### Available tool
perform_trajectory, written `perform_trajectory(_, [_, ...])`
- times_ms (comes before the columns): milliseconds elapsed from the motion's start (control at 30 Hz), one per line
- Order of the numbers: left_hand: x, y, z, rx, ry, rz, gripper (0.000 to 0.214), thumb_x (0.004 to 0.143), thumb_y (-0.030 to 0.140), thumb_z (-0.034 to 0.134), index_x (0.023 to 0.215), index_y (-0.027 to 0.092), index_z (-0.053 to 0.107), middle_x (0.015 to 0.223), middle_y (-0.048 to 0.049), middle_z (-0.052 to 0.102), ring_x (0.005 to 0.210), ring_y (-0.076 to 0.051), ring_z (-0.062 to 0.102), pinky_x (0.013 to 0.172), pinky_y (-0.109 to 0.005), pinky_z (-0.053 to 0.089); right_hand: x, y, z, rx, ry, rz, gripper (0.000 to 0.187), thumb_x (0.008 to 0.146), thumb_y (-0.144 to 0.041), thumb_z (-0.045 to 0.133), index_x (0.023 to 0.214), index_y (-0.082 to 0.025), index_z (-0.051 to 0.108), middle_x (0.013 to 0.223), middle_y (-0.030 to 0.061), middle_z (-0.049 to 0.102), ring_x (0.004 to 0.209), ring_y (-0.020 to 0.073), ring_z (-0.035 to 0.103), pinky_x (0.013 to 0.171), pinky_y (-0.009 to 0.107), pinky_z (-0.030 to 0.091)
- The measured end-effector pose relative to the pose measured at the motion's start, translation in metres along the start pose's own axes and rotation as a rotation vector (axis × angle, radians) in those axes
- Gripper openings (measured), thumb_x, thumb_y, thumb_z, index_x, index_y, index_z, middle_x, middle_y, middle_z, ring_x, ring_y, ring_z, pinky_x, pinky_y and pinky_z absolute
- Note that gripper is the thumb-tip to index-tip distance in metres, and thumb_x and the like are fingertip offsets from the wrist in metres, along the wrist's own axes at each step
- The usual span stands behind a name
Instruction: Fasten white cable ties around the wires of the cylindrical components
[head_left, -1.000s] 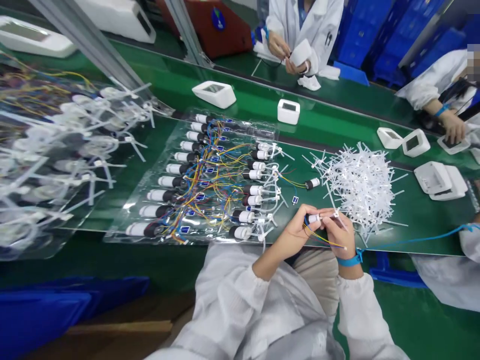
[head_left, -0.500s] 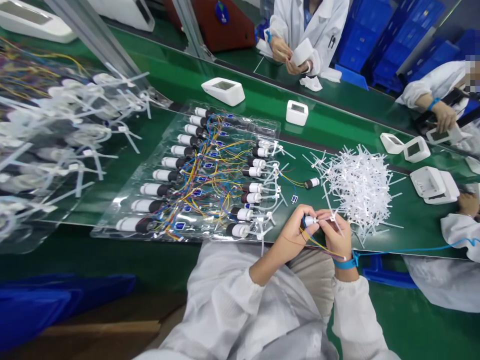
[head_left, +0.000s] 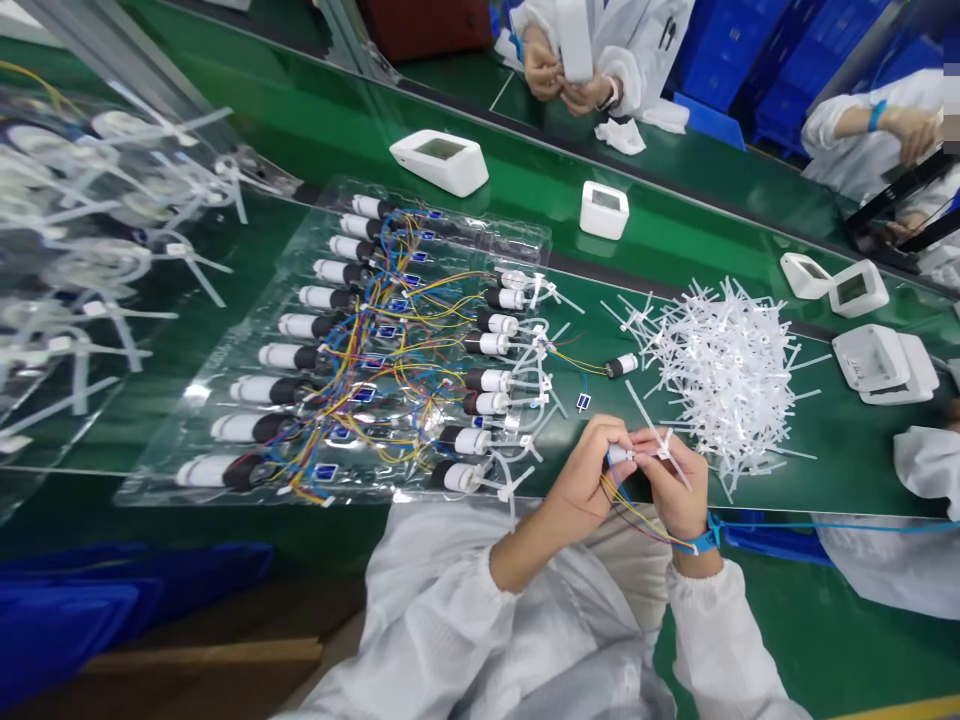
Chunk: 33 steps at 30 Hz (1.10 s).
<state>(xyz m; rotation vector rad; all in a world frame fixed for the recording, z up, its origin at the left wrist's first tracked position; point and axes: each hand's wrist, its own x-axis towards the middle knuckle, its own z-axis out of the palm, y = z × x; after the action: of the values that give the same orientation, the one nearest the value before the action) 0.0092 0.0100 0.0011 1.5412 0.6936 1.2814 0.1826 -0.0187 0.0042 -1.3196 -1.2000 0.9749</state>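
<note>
My left hand [head_left: 589, 480] is closed round a small black-and-white cylindrical part [head_left: 619, 454] whose coloured wires [head_left: 637, 510] trail down toward my right wrist. My right hand [head_left: 675, 482] pinches a white plastic T-shaped fitting [head_left: 664, 443] against the part's white tip. Both hands hover over the near edge of the green table [head_left: 825, 450]. Just right of them lies a large heap of the same white fittings [head_left: 727, 370]. Another loose cylindrical part [head_left: 622, 366] with wires rests on the table above my hands.
A clear plastic tray [head_left: 225, 400] to the left holds two rows of wired cylinders. More trays [head_left: 90, 250] stand at the far left. White cased devices [head_left: 439, 161] [head_left: 885, 362] sit on the belt. Co-workers in white coats handle devices at the back [head_left: 570, 80] and right [head_left: 885, 130].
The view has shifted down and slightly left; my hands stay together on the part and fitting, a little lower in the picture. The co-worker at the back has raised a white device.
</note>
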Motion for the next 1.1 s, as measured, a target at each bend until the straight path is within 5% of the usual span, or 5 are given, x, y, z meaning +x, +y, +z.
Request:
perform_trajectory(467, [0.001,-0.015,0.008,-0.265,0.17,-0.333,0.043,0.104,0.056,0.072,0.133,0.024,0.063,0.125,-0.0086,0.069,0.11,-0.023,0.068,0.097,-0.037,0.058,0.006,-0.003,0.01,0.148,0.031,-0.013,0.01,0.093,-0.035,0.085,0.091,-0.026,0.086,0.105,0.008,0.082,0.106,0.0293,0.076,0.099,0.045,0.061])
perform_trajectory(733, [0.003,-0.011,0.01,-0.433,0.275,-0.346,0.046,0.102,0.054,0.076,0.136,0.023,0.067,0.144,-0.0151,0.073,0.119,-0.025,0.074,0.109,-0.043,0.058,0.003,0.003,0.011,0.146,0.104,-0.027,0.014,0.09,-0.038,0.088,0.095,-0.025,0.086,0.111,0.0099,0.081,0.11,0.0304,0.075,0.103,0.048,0.06])
perform_trajectory(900, [0.006,0.002,0.009,-0.35,0.304,-0.343,0.036,0.105,0.047,0.074,0.13,0.021,0.073,0.141,-0.0149,0.075,0.122,-0.026,0.075,0.108,-0.041,0.059,0.004,0.004,0.011,0.157,0.079,-0.042,0.014,0.092,-0.038,0.087,0.095,-0.025,0.086,0.111,0.009,0.081,0.109,0.0291,0.074,0.101,0.045,0.06])
perform_trajectory(1100, [0.005,-0.009,0.013,-0.347,0.357,-0.318,0.037,0.104,0.051,0.074,0.126,0.021,0.072,0.136,-0.0153,0.076,0.117,-0.025,0.075,0.103,-0.039,0.06,0.002,0.006,0.01,0.154,0.041,-0.035,0.016,0.092,-0.04,0.087,0.098,-0.025,0.086,0.113,0.0088,0.081,0.111,0.0292,0.074,0.102,0.045,0.06])
